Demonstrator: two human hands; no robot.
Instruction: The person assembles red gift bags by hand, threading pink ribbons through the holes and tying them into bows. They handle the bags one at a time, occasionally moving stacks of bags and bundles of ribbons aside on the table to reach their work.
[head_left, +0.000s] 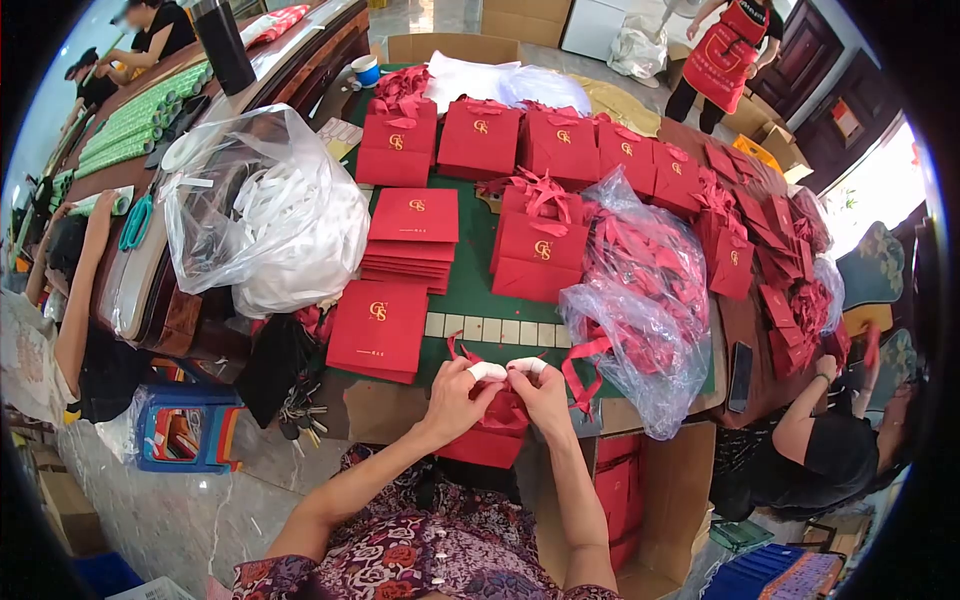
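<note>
A red paper gift bag (482, 447) is at the table's front edge, close to my body. My left hand (455, 402) is closed at the bag's top, pinching red ribbon. Beside it, my right hand (541, 398) also pinches ribbon, thumbs and forefingers nearly meeting. White wrapping covers a finger on each hand. A loose red ribbon (580, 375) loops to the right of my right hand. Flat red bags with gold lettering (376, 328) lie stacked to the left. Just beyond my hands runs a row of pale tiles (495, 331). The ribbon's ends between my fingers are partly hidden.
A clear plastic bag of red ribbons (645, 270) lies right, near a phone (740, 377). Another plastic bag of white material (290, 210) sits left. Standing red bags (478, 140) line the back. A cardboard box (668, 500) is below right. Several people work around.
</note>
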